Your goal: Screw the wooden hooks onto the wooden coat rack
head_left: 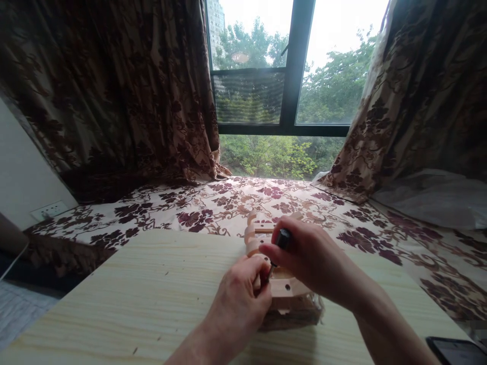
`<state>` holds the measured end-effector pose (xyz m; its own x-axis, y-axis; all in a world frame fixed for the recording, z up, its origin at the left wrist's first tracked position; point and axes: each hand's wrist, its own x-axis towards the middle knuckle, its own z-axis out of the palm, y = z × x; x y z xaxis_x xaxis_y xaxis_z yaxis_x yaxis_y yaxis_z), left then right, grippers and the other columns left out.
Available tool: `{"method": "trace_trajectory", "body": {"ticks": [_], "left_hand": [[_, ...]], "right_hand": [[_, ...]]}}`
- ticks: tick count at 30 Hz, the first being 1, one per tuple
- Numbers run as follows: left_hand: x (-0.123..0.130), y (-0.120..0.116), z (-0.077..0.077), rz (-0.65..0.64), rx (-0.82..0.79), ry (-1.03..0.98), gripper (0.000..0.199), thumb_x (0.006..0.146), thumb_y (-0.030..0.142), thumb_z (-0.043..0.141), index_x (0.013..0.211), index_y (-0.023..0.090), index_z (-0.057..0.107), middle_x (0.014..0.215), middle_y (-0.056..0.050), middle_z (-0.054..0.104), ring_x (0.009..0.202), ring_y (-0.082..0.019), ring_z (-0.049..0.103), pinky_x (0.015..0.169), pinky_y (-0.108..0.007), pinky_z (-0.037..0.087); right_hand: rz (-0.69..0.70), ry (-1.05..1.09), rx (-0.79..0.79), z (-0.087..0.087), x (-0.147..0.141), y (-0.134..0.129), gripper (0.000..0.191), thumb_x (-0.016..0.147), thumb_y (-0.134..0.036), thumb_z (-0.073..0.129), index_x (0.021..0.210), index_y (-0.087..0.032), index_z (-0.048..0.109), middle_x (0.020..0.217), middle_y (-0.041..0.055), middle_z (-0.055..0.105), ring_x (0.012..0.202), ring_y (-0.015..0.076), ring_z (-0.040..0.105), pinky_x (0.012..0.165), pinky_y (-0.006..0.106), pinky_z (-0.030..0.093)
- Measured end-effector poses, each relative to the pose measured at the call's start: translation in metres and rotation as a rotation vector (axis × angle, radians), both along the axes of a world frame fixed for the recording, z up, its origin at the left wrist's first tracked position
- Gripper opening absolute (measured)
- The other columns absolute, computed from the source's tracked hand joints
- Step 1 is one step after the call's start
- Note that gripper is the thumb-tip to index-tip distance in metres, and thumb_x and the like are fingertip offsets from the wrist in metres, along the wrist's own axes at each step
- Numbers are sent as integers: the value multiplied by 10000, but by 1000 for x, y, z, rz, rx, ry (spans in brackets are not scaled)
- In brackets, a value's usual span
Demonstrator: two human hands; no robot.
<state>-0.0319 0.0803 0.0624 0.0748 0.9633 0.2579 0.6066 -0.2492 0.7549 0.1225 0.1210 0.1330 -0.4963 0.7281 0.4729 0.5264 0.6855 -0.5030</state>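
A light wooden piece [292,288] with curved parts and dark holes rests on a brownish block [292,318] on the pale wooden table. My right hand [300,246] grips the black handle of a screwdriver [282,238], its shaft slanting down to the wooden piece. Close beside the shaft, my left hand [243,286] has its thumb and fingers pressed together at the piece's left side. What those fingertips pinch, if anything, is too small and hidden to make out. The screwdriver's tip is also hidden behind them.
The pale tabletop [152,284] carries a few small dark bits at the left. A phone-like black device [456,351] lies at the lower right edge. Beyond the table stretches a floral cloth [228,203], with patterned curtains [171,101] and a window behind.
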Motion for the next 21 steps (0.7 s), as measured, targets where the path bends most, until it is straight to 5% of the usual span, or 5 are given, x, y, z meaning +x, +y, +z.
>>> {"method": "trace_trajectory", "body": {"ticks": [5,11,17,21], "left_hand": [[0,1,0,7,34,5,118,719,96,457,685,208,472,732,23,522,715,-124,501,654,-244,377],[1,1,-2,9,20,10,139,703,77,446,691,211,482,735,23,522,714,-122,488,650,-249,373],[0,1,-3,-5,30,-31,118,723,95,451,708,203,496,744,17,527,726,-125,493,659,-255,378],[1,1,-3,8,32,15,143,694,70,444,677,210,470,726,29,514,714,-121,481,649,-249,368]], "right_hand": [[220,108,-73,3,1,-3,42,856,-201,550,847,-211,589,698,-33,555,590,82,452,520,194,360],[-32,84,-17,-6,-8,6,298,804,-371,630,651,-202,440,540,-58,440,502,83,360,448,225,270],[225,70,-142,0,0,3,89,849,-237,548,824,-187,617,635,-31,539,556,83,445,479,199,326],[35,44,-98,-5,-4,8,238,835,-329,577,656,-184,518,572,-30,496,521,90,394,473,225,297]]}}
